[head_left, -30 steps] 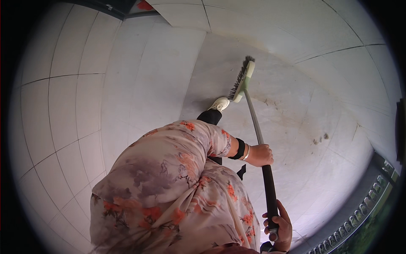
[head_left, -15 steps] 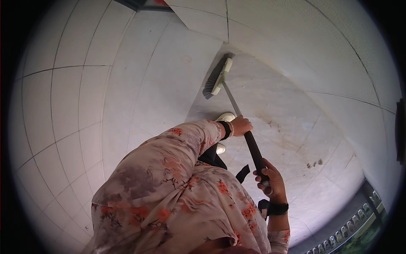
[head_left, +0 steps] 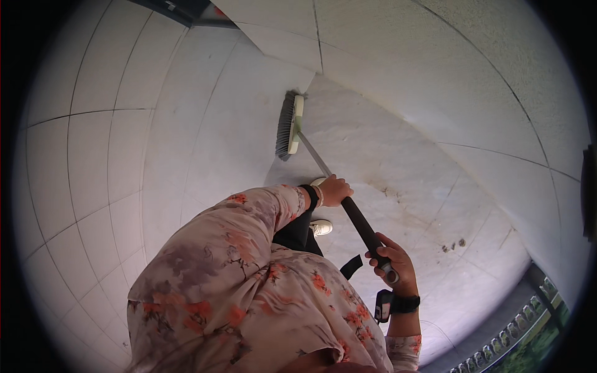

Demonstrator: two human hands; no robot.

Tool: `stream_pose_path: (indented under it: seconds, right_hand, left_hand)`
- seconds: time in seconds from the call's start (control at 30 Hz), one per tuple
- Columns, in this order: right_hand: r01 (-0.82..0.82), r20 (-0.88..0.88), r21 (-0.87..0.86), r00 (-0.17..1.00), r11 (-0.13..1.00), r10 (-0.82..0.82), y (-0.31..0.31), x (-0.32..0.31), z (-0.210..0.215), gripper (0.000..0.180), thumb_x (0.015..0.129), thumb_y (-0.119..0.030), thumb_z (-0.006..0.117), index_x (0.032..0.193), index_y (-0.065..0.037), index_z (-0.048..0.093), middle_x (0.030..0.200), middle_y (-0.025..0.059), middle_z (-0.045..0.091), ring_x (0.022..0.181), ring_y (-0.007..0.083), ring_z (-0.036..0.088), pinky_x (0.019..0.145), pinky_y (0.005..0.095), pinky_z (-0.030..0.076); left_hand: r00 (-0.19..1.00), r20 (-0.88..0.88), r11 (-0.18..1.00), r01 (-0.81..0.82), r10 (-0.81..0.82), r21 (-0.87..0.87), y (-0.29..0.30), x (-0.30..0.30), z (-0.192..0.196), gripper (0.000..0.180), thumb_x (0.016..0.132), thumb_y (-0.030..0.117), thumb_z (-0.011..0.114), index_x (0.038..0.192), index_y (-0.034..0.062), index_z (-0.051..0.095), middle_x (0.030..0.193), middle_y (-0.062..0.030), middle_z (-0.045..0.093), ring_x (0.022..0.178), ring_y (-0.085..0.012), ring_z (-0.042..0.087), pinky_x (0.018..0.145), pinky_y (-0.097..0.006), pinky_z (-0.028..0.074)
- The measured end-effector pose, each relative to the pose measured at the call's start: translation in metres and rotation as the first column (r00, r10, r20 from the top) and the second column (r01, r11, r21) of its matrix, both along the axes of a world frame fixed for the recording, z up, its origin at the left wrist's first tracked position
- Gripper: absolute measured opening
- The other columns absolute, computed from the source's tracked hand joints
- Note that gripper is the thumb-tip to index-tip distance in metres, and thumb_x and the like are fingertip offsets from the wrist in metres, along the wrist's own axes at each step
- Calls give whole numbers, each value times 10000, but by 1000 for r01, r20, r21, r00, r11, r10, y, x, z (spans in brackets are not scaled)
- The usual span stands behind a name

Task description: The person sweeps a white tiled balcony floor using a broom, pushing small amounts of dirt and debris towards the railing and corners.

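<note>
Nearest is the person's flowered shirt (head_left: 249, 298), spread across the lower middle. Just beyond it, the right hand (head_left: 401, 264), a black band (head_left: 405, 304) at its wrist, curls its fingers around the butt end of a long-handled brush (head_left: 360, 225). Farther along, where the dark grip meets the grey pole (head_left: 314, 152), the left hand (head_left: 336, 191) is closed firmly in a fist around the handle. A pale shoe (head_left: 321, 227) shows below that hand. At the far end, the cream brush head (head_left: 296, 124) stands with its grey bristles (head_left: 286, 127) toward the pale wall (head_left: 236, 93) on the left; contact is hard to tell. Dark spots (head_left: 453, 245) mark the grey floor (head_left: 373, 149) right of the handle.
</note>
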State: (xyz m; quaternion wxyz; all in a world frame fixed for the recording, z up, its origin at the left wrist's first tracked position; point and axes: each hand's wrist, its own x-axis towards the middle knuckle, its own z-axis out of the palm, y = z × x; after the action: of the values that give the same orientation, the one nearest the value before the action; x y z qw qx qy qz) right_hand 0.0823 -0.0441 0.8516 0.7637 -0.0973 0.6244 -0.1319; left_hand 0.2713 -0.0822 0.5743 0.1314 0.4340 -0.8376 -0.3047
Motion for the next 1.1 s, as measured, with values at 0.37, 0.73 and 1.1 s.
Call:
stream_pose_path:
  seconds: [0.37,0.73,1.1]
  right_hand:
    - [-37,58,43,998,998,34,-5,44,30,578,867,-49,479,1428,-34,341,902,214,572,619,194,545,384,240,400]
    - [37,247,54,968,998,-49,-58,163,62,493,904,-117,486,1362,23,370,913,187,565,665,158,552,409,214,419]
    - [221,370,143,892,965,-259,-14,169,25,487,887,-97,511,1342,30,395,939,214,560,693,181,536,421,219,427]
  left_hand:
    - [986,-159,999,-50,47,-17,-3,56,44,90,688,138,642,658,124,559,657,-49,590,738,-260,612,684,-380,412]
    - [981,-183,998,-53,61,46,-62,176,69,68,689,149,622,674,100,578,666,-98,613,737,-333,622,682,-465,473]
    - [942,-172,950,-303,288,-72,-18,185,50,39,672,151,635,684,130,604,676,-79,616,759,-300,621,701,-436,435]
